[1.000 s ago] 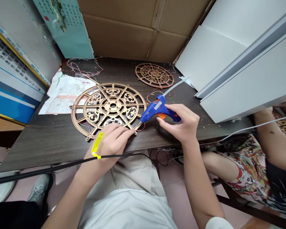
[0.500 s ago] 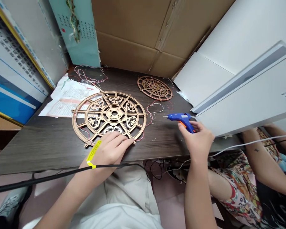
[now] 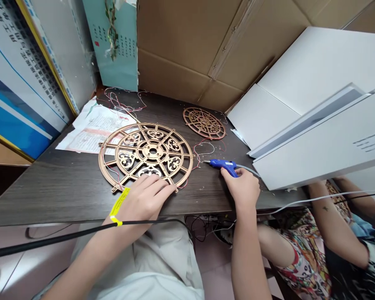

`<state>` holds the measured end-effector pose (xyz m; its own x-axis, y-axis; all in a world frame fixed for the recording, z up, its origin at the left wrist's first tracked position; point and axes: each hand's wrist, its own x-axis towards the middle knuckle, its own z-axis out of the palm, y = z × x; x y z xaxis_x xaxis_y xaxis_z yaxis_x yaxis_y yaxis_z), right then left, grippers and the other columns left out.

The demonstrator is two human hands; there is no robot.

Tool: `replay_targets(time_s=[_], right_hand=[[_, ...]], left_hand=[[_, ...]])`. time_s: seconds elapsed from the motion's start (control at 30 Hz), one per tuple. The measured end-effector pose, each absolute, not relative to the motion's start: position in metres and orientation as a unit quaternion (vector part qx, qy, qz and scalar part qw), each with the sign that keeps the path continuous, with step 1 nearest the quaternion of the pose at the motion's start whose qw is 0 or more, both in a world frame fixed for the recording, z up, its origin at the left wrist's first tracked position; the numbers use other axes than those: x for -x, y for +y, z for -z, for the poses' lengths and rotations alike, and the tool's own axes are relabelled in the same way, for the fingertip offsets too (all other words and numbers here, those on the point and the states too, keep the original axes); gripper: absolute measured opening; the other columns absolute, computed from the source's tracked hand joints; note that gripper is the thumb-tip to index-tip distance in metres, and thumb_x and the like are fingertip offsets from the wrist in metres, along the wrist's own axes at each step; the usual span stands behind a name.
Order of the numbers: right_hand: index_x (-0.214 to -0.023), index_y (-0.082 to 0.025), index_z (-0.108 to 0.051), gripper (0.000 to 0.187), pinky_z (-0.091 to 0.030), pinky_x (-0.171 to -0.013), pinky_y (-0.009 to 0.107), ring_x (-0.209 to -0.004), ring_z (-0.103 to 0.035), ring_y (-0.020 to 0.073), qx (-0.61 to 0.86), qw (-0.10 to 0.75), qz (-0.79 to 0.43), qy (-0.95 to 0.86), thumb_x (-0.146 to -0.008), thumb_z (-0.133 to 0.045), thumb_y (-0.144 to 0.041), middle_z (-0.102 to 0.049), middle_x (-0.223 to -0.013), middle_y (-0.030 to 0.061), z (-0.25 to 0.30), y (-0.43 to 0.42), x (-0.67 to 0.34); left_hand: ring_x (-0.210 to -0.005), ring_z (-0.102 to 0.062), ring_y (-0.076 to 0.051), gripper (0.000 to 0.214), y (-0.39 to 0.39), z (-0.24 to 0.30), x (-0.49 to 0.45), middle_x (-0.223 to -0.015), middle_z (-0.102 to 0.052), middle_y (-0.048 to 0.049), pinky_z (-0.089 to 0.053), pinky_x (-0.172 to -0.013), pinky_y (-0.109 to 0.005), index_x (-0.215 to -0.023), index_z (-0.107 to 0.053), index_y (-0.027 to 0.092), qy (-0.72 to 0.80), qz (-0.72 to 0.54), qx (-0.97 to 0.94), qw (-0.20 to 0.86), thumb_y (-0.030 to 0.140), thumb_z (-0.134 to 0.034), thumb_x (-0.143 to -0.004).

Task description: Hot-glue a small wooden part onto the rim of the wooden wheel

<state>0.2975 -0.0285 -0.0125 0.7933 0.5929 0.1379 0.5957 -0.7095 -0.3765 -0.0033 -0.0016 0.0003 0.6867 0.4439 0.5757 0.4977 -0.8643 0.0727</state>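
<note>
Lowered since a moment ago, the blue glue gun (image 3: 224,165) lies near the surface's front edge, right hand (image 3: 242,189) grasping it; left hand (image 3: 143,200) fingers (image 3: 164,192), released, press the large wooden fretwork wheel (image 3: 146,152). No writing is readable.

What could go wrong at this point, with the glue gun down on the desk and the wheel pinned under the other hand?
1. The glue gun lies flat under the right hand, its nozzle close to thin loose wires; a hot tip might scorch them.
2. The left hand presses the large fretwork wheel right at the desk edge; fingers may stick to any fresh glue there.
3. A black cable crossing the left wrist could snag.
</note>
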Motion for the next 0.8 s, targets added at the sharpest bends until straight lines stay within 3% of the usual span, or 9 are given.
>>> replay_targets(time_s=[0.2,0.3,0.4,0.47,0.53,0.63,0.8], right_hand=[[-0.104,-0.015,-0.075,0.061,-0.050,-0.092,0.053,-0.103,-0.067,0.0398,0.913,0.194,0.005,-0.359,-0.083,-0.058,-0.070,-0.071,-0.101,0.0186,0.013,-0.024,-0.294],[-0.106,-0.014,-0.073,0.062,-0.051,-0.093,0.050,-0.101,-0.067,0.0344,0.888,0.273,0.049,-0.366,-0.080,-0.065,-0.070,-0.071,-0.106,0.0165,0.012,-0.033,-0.291],[-0.099,-0.016,-0.073,0.041,-0.054,-0.086,0.039,-0.088,-0.068,0.0228,0.785,0.420,0.063,-0.451,-0.082,-0.073,-0.053,-0.072,-0.098,0.0091,0.005,-0.044,-0.278],[-0.092,-0.019,-0.074,0.019,-0.053,-0.079,0.031,-0.082,-0.066,0.0163,0.681,0.471,0.010,-0.561,-0.088,-0.071,-0.037,-0.071,-0.091,0.0043,-0.003,-0.049,-0.260],[-0.090,-0.019,-0.073,0.005,-0.052,-0.078,0.027,-0.082,-0.065,0.0131,0.577,0.468,-0.023,-0.669,-0.089,-0.069,-0.022,-0.070,-0.089,0.0021,-0.012,-0.049,-0.239],[-0.097,-0.018,-0.073,0.013,-0.052,-0.079,0.026,-0.085,-0.063,0.0120,0.467,0.432,-0.023,-0.771,-0.088,-0.068,-0.011,-0.069,-0.093,0.0029,-0.019,-0.043,-0.211],[-0.103,-0.017,-0.073,0.017,-0.052,-0.080,0.029,-0.088,-0.060,0.0130,0.408,0.392,-0.018,-0.824,-0.089,-0.068,-0.011,-0.067,-0.096,0.0056,-0.013,-0.026,-0.191]], left_hand=[[-0.093,-0.059,-0.015,0.019,0.001,0.004,0.013,-0.099,-0.071,-0.0003,-0.042,-0.085,-0.032,-0.109,-0.068,0.018,-0.281,0.341,0.896,0.047,0.010,-0.059,-0.095],[-0.093,-0.059,-0.015,0.021,0.004,0.008,0.019,-0.100,-0.071,-0.0007,-0.042,-0.085,-0.033,-0.110,-0.067,0.019,-0.286,0.343,0.894,0.044,0.009,-0.060,-0.093],[-0.092,-0.058,-0.015,0.021,0.005,0.008,0.021,-0.098,-0.071,-0.0008,-0.042,-0.085,-0.033,-0.110,-0.067,0.019,-0.283,0.349,0.892,0.046,0.009,-0.060,-0.092],[-0.091,-0.058,-0.015,0.022,0.003,0.006,0.019,-0.097,-0.071,-0.0012,-0.042,-0.085,-0.032,-0.112,-0.065,0.017,-0.285,0.356,0.888,0.053,0.009,-0.060,-0.093],[-0.090,-0.058,-0.016,0.021,0.002,0.004,0.017,-0.097,-0.071,-0.0017,-0.042,-0.084,-0.032,-0.113,-0.064,0.015,-0.293,0.365,0.881,0.061,0.009,-0.061,-0.093],[-0.088,-0.058,-0.016,0.019,0.000,0.000,0.016,-0.096,-0.071,-0.0016,-0.043,-0.082,-0.031,-0.112,-0.063,0.013,-0.303,0.370,0.876,0.063,0.011,-0.062,-0.093],[-0.093,-0.061,-0.017,0.017,-0.002,-0.001,0.019,-0.098,-0.070,-0.0031,-0.045,-0.084,-0.032,-0.112,-0.064,0.011,-0.302,0.359,0.880,0.069,0.014,-0.059,-0.095]])
